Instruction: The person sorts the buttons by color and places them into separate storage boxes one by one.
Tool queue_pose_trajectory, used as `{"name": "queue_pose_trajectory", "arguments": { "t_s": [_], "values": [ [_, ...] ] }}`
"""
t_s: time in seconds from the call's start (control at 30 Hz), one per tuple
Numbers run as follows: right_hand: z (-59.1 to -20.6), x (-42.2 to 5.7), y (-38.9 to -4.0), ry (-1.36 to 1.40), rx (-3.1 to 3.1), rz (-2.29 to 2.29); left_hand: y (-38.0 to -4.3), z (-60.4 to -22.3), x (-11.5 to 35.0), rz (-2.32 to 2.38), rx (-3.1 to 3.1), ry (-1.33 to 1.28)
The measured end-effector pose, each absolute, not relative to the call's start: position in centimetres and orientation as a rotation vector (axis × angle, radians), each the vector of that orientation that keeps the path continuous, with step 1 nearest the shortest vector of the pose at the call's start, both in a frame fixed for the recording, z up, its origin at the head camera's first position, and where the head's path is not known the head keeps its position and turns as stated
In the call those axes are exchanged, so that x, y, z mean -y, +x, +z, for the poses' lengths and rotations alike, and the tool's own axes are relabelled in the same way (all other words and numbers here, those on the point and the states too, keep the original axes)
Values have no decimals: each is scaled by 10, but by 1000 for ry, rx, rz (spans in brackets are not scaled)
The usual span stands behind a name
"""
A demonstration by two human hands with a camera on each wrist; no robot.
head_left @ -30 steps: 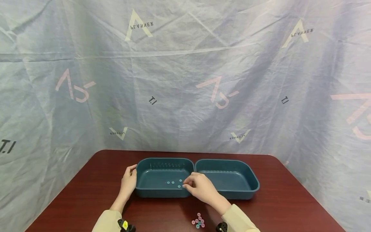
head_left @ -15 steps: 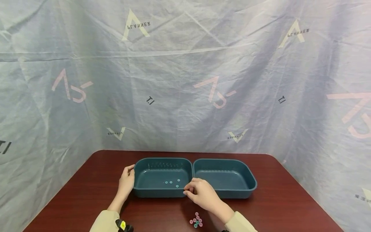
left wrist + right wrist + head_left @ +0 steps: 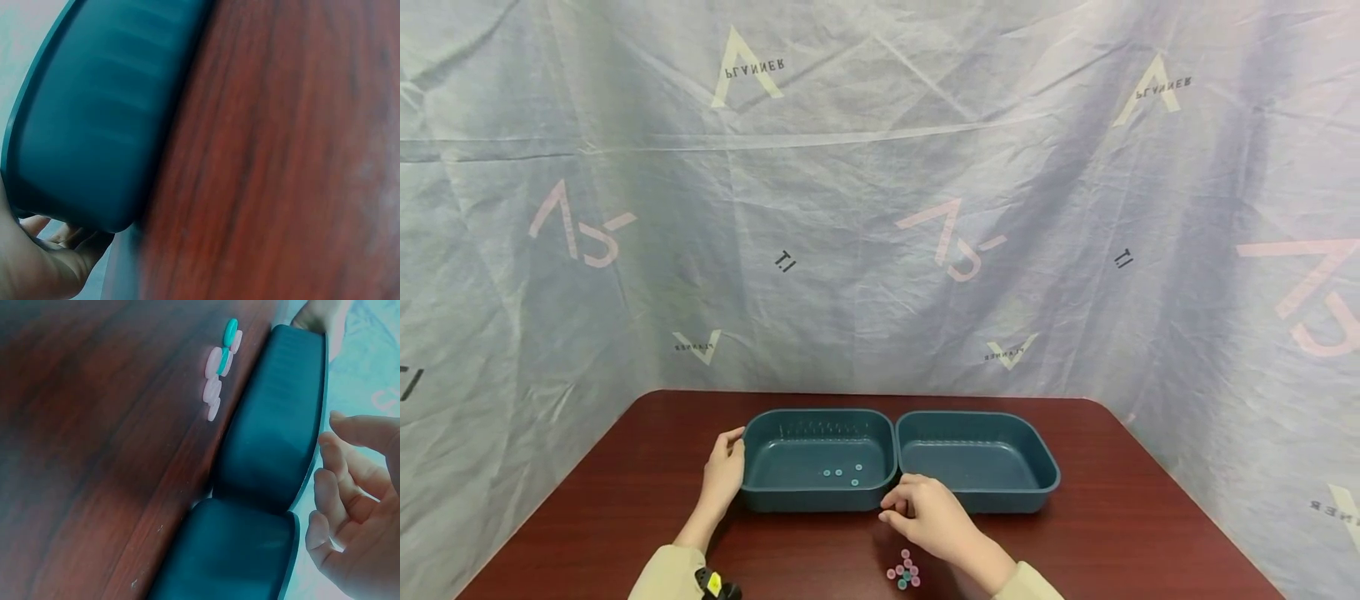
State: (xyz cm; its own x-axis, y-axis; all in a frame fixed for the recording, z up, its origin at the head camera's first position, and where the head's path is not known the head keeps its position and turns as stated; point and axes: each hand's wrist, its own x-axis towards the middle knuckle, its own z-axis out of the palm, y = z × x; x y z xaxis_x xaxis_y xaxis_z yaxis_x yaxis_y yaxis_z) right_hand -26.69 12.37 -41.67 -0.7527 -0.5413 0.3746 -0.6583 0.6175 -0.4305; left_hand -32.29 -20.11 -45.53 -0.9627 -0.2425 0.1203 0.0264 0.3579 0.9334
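Note:
My left hand (image 3: 724, 475) rests against the outer left end of the left dark-teal tray (image 3: 820, 500). In the left wrist view, its fingers (image 3: 78, 237) lie along the tray's end wall. Several small blue buttons (image 3: 838, 472) lie on that tray's floor. My right hand (image 3: 928, 512) hovers just in front of where the two trays meet, its fingers loosely bent and nothing showing between thumb and index finger. Nearer to me on the table is a small cluster of pink buttons (image 3: 891, 574) and teal buttons (image 3: 902, 584), below the right hand.
A second dark-teal tray (image 3: 1011, 502) stands against the right side of the first, with no buttons visible in it. Both sit on a reddish-brown wooden table (image 3: 625, 500). A grey printed cloth (image 3: 865, 317) hangs behind the table and along both sides.
My right hand has drawn back from over the left tray's front rim toward me, leaving the buttons inside. My left hand keeps its place at the tray's end. The head view has shifted slightly.

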Motion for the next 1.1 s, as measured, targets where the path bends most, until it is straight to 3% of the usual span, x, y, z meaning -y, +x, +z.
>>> {"name": "queue_pose_trajectory", "arguments": {
  "t_s": [1.1],
  "values": [
    [-420,-143,-245,1113,2771,792,-322,-457,202,-1686,2379,154]
  ]
}}
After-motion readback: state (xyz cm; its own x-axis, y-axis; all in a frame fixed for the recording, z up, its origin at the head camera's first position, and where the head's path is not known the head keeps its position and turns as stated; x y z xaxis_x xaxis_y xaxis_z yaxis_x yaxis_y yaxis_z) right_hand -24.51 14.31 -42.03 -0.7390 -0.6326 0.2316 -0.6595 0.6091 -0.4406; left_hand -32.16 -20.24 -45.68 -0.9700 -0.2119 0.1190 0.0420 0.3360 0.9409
